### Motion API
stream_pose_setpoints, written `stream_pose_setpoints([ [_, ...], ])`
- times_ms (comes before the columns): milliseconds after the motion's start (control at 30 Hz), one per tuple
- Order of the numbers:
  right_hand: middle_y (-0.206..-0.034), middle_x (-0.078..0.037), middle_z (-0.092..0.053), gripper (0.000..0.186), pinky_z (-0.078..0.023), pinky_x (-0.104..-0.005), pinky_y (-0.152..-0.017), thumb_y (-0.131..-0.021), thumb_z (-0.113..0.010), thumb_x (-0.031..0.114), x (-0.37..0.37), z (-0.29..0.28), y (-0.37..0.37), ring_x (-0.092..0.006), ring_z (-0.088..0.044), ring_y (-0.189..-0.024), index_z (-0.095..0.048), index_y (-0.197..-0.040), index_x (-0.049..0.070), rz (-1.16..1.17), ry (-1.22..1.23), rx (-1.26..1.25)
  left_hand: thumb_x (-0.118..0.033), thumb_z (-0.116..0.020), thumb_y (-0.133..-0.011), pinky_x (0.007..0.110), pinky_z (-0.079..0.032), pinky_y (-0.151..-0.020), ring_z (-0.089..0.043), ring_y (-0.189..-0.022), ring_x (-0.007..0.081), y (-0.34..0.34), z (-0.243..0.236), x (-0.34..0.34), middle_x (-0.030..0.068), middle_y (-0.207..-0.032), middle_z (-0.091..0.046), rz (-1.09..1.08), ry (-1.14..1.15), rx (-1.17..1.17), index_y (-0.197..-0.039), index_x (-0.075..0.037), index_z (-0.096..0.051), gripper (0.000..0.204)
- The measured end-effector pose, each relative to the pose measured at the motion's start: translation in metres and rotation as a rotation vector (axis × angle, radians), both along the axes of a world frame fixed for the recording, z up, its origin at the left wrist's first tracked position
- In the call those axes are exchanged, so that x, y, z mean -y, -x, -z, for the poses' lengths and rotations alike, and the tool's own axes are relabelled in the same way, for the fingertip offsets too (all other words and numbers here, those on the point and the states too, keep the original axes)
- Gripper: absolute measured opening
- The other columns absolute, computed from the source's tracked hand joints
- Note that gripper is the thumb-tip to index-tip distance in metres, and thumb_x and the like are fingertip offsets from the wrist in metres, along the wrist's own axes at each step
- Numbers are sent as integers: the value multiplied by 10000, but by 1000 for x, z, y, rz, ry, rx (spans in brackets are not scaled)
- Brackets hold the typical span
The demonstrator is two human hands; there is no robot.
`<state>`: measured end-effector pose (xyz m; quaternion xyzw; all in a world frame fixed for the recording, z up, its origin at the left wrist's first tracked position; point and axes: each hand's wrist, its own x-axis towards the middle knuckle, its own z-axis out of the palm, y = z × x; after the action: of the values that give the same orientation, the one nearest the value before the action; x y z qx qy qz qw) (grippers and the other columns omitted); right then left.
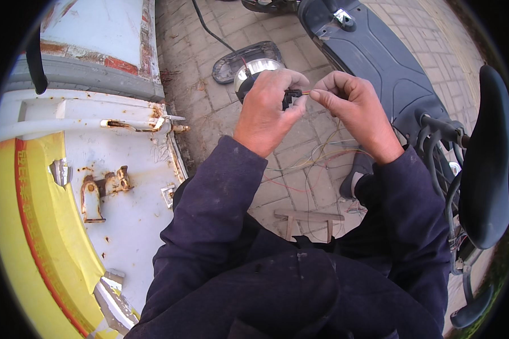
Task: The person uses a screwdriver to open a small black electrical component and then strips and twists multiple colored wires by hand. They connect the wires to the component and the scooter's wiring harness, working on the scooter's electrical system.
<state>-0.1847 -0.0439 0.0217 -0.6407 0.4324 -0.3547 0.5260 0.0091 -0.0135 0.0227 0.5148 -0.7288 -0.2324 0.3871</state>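
Black connector (292,95) (wired) pinched between both hands.

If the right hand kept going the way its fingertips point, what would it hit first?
The right hand points toward the person's left, pinching a thin wire. Straight on, it would first meet the small black connector held in the left hand, almost at once. Depth is hard to judge.

Even, soft daylight; no hard shadows. Mild glare on white panel (113,164) and chrome headlamp rim (254,68). Strong fisheye bending and black vignette at rim. Centre sharp; edges slightly soft. Dark clothing underexposed, little detail.
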Motion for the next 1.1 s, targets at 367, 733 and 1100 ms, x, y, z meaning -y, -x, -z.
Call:
stream_pose_setpoints([
  [367, -720, -66, -553, 126, -419, -353, -595, -873, -716, 126, -7, -6, -5, -190, -503, -622, -702, -971, 48, 77, 292, -163, -51, -726, -829, 345, -543, -859, -670, -956, 225, 0, 1, 2, 98, -1028, -669, -3, 29, -13, -1051, -24, -662, 233],
  [733, -845, -128, -577, 64, -485, -441, -658, -872, -660, 77, -11, -8, -13, -349, -607, -778, -611, -905, 53, 70, 879, -548, -9, -726, -740, 416, -509, -791, -581, -913, 310, 8, 12, 4, 89, -914, -621, -82, 289, 173, -948, -67, -643, 231],
  [1100, -888, -168, -596, 85, -469, -444, -706, -912, -623, 70, -8, 8, -10, -397, -601, -851, -573, -943, 9, 120, 631, -430, -52, -737, -793, 404, -495, -826, -601, -946, 308, 10, 19, 4, 116, -965, -660, -66, 221, 184, -1016, -44, -677, 231],
])
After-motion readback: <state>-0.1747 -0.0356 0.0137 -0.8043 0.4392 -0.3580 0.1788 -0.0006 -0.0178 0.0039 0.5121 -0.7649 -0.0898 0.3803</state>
